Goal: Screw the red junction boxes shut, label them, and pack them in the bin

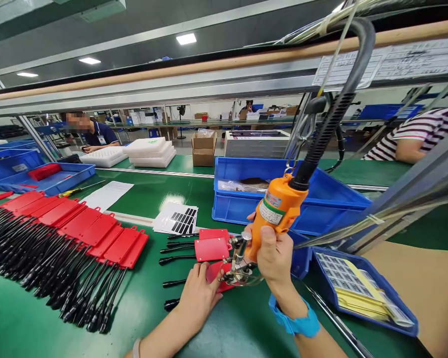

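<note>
My right hand (276, 256) is wrapped round an orange power screwdriver (274, 209), which hangs from a black ribbed hose and tilts down to the left. Its metal tip end is over a red plate (229, 284), partly hidden by the tool. Fingers of my left hand (199, 293) press on the left part of that plate, beside the tool's tip. Just beyond lie more red plates (211, 248) with black cables pointing left. At the left, a long overlapping row of red plates (125, 248) has many black cables (78, 293).
Blue bins (254, 211) stand behind the tool. Right of my right hand is a blue tray (406, 325) of label sheets. Printed sheets (175, 219) lie mid-table; a blue tray (72, 174) sits far left. A metal post slants at right. Other people sit beyond the bench.
</note>
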A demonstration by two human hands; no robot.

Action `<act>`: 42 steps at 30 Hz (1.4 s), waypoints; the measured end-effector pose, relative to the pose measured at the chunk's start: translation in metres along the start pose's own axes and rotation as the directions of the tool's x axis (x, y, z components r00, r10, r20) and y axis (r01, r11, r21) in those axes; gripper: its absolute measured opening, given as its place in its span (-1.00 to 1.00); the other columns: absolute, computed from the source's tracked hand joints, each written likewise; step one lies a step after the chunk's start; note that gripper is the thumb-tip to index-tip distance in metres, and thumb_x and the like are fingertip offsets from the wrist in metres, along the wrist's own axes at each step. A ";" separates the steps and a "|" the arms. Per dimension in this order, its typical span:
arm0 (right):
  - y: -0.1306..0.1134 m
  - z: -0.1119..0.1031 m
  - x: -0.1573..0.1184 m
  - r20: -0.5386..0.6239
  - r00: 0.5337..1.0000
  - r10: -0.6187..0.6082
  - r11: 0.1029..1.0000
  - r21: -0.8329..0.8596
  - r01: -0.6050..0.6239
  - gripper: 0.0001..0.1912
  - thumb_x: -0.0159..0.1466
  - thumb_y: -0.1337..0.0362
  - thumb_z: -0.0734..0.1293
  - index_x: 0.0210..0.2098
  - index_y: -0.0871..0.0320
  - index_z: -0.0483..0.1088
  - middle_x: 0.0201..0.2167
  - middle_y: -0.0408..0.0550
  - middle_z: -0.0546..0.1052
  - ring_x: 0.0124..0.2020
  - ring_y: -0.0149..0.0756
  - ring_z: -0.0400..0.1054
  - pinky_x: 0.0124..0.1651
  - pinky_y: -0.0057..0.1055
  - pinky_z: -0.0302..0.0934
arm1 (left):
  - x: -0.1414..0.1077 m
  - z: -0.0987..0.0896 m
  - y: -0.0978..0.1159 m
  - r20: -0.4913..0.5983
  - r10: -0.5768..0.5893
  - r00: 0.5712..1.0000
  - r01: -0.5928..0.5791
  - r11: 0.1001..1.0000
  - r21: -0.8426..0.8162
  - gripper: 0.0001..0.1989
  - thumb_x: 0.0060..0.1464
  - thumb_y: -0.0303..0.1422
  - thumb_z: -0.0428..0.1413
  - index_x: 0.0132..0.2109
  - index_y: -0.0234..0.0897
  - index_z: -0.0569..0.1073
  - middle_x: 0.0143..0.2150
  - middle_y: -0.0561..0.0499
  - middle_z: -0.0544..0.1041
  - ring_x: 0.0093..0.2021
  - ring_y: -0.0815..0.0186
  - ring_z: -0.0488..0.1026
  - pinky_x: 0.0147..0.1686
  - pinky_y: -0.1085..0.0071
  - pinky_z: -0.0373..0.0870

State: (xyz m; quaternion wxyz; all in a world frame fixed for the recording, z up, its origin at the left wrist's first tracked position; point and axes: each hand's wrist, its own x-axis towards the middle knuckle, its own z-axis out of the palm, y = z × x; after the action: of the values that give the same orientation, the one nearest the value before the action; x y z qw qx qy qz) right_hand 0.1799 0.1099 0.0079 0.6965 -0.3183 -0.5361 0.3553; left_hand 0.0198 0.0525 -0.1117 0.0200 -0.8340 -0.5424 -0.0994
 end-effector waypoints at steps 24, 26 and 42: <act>0.000 0.006 0.038 -0.023 0.999 -0.028 0.999 -0.016 0.028 -0.52 0.26 -0.14 0.27 -0.15 0.17 0.40 -0.60 -0.19 0.38 -0.67 -0.38 0.26 -0.61 -0.43 0.24 | -0.003 -0.001 -0.013 0.031 0.139 0.990 -0.138 0.990 -0.041 -0.51 0.27 -0.24 0.04 0.31 -0.03 0.20 0.24 -0.25 0.21 0.12 -0.04 0.24 0.02 0.04 0.35; 0.006 0.005 0.036 -0.017 1.000 -0.022 1.000 -0.021 0.021 -0.52 0.27 -0.14 0.27 -0.13 0.16 0.39 -0.59 -0.18 0.39 -0.67 -0.38 0.25 -0.61 -0.42 0.23 | -0.003 -0.001 -0.013 0.035 0.140 0.990 -0.139 0.989 -0.042 -0.51 0.27 -0.24 0.03 0.31 -0.03 0.19 0.25 -0.24 0.21 0.11 -0.03 0.25 0.02 0.05 0.35; 0.009 0.011 0.023 -0.026 0.999 -0.022 0.999 -0.051 0.020 -0.52 0.25 -0.17 0.27 -0.25 0.17 0.37 -0.62 -0.18 0.37 -0.69 -0.38 0.24 -0.67 -0.46 0.15 | 0.000 -0.001 -0.014 0.019 0.127 0.992 -0.127 0.991 -0.043 -0.47 0.21 -0.23 0.13 0.29 -0.01 0.24 0.22 -0.18 0.30 0.15 0.00 0.28 0.06 0.04 0.35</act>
State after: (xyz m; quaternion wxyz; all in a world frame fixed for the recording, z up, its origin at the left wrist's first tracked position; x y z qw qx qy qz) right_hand 0.1712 0.1344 0.0148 0.6989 -0.3347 -0.5390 0.3301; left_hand 0.0065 0.0582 -0.1117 0.0027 -0.8681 -0.4862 -0.1002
